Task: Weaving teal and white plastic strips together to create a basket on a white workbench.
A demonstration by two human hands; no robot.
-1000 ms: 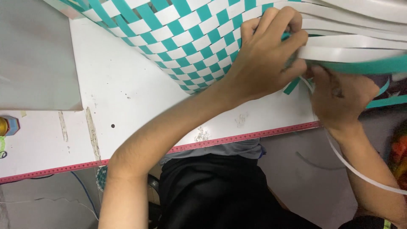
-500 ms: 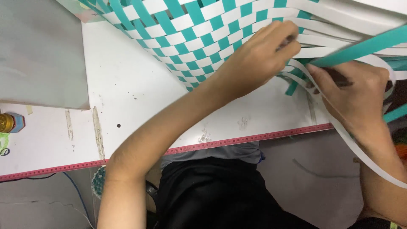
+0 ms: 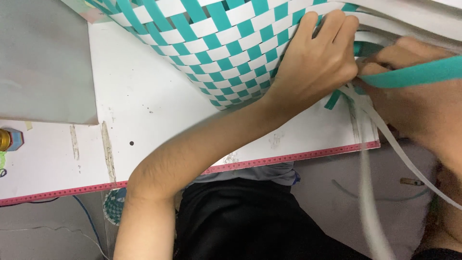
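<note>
A woven basket (image 3: 216,43) of teal and white strips lies on its side on the white table (image 3: 139,106). My left hand (image 3: 313,62) presses flat against the basket's woven wall, fingers spread over the weave. My right hand (image 3: 414,103) is at the basket's unfinished edge, pinching a teal strip (image 3: 418,72) that runs off to the right. Loose white strips (image 3: 385,139) trail from the edge down past the table toward the floor.
A pink measuring tape (image 3: 269,159) runs along the table's front edge. A grey board (image 3: 43,62) covers the far left. A small brass and blue object (image 3: 8,139) sits at the left edge. Below the table are a small woven piece (image 3: 113,207) and a cable.
My left hand has shifted slightly on the basket wall. My right hand has risen from below the table edge to the weave's edge, and the teal strip now crosses over it.
</note>
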